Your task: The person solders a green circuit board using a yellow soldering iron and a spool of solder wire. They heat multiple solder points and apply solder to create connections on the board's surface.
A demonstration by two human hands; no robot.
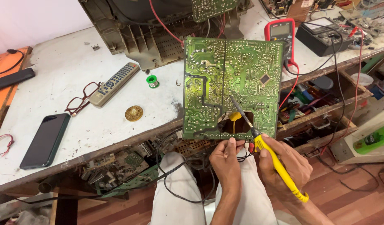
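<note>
A green circuit board stands upright in front of me, solder side toward me, its lower edge near my lap. My left hand pinches the board's bottom edge from below. My right hand is closed around a yellow-handled soldering iron. The iron's dark shaft slants up and left, and its tip touches the board just below its middle. A yellow part shows through a cut-out in the board beside the shaft.
On the white bench lie a phone, glasses, a remote, a green solder spool and a round brass tin. An open television chassis stands behind. A red multimeter and an open drawer of tools are at right.
</note>
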